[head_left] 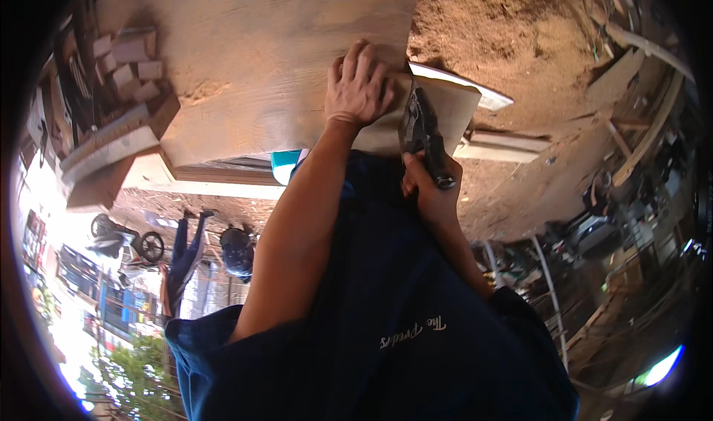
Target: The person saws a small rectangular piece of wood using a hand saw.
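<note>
My left hand [359, 86] presses down on a broad wooden board [252, 57], palm down with the fingers stretched out and a little apart. In my right hand [434, 176] is a dark, long-bodied hand tool [423, 127], held by its near end, with the fingers wrapped round it. The tool points away from me, over a pale tan panel [459, 112] at the board's near right corner. Its exact kind cannot be made out, and its underside is hidden. Reddish-brown sawdust lies in a small patch on the board, left of my left hand.
Small wood blocks [128, 68] are piled at the left, beside thick timber offcuts [119, 150]. Sawdust [505, 27] covers the ground at right, with loose planks [505, 144] on it. A motorcycle [126, 243] and a person's legs [186, 254] are at lower left.
</note>
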Tool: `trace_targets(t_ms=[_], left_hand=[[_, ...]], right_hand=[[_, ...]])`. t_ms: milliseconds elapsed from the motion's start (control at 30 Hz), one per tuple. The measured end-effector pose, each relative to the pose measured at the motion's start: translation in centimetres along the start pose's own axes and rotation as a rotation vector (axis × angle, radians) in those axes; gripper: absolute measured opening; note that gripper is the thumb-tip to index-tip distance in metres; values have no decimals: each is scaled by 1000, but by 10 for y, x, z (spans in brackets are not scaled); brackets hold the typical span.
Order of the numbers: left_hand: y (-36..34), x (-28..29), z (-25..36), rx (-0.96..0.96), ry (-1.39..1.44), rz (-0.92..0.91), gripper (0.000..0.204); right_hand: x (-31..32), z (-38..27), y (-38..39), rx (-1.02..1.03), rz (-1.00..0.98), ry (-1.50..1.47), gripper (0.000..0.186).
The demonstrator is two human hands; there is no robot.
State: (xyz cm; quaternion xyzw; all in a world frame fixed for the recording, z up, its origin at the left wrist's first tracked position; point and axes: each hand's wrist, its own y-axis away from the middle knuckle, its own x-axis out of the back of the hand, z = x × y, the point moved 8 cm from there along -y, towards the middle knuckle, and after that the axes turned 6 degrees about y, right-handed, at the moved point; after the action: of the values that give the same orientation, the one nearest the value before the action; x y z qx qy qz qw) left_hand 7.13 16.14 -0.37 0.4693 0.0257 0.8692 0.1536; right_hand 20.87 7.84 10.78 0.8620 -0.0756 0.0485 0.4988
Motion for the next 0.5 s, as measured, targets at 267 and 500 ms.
trace_targets(t_ms=[267,500], left_hand=[[4,8,0,-32,24,172,40],[9,8,6,-58,-29,194,42]], right_hand=[[-3,5,1,-65,-31,-97,14],[-5,9,0,-56,-65,-144,16]])
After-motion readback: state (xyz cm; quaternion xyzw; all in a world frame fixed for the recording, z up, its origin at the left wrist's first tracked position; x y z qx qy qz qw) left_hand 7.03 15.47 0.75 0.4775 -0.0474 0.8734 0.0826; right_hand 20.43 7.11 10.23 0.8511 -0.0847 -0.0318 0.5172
